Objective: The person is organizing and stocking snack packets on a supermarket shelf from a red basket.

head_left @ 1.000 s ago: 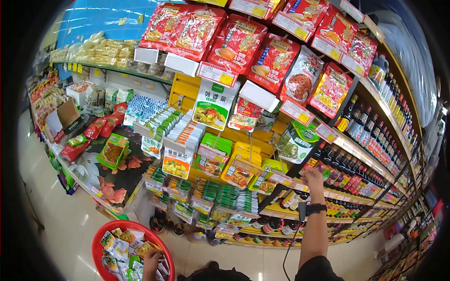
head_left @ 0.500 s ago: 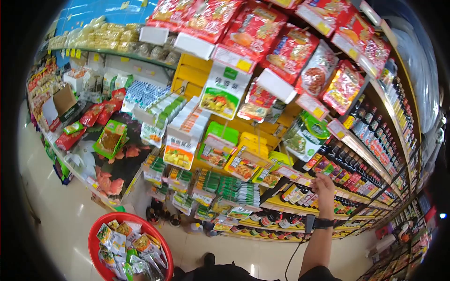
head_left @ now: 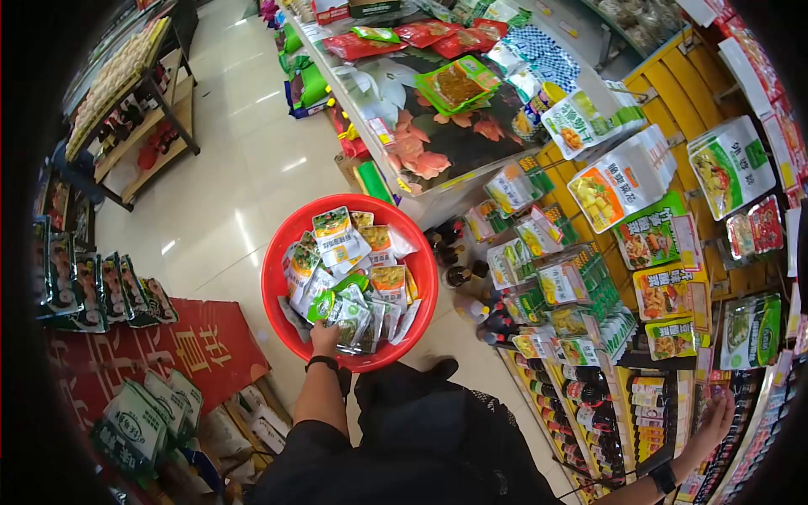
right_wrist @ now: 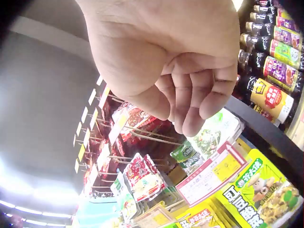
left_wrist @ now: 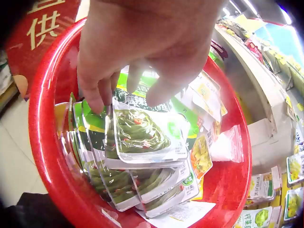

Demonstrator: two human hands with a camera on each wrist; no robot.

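Round red plastic basket [head_left: 271,278], near centre. Flat, clear-and-green plastic packets [left_wrist: 145,137] inside, near side; left hand [head_left: 325,339] grip closed on their upper edges. Right hand [head_left: 714,419], near right: grip partly open, fingers loosely curled, empty.

Black short sleeves, black wrist straps [head_left: 321,363].

Tabletop [head_left: 461,136], near corner: pink flowers [head_left: 418,145] were printed there.
Tabletop, middle: green packs [head_left: 457,85] lay stacked.
Tabletop, toward far edge: red packets [head_left: 364,45] lay.
Floor [head_left: 220,181]: dark bottles [head_left: 457,276] stood grouped.
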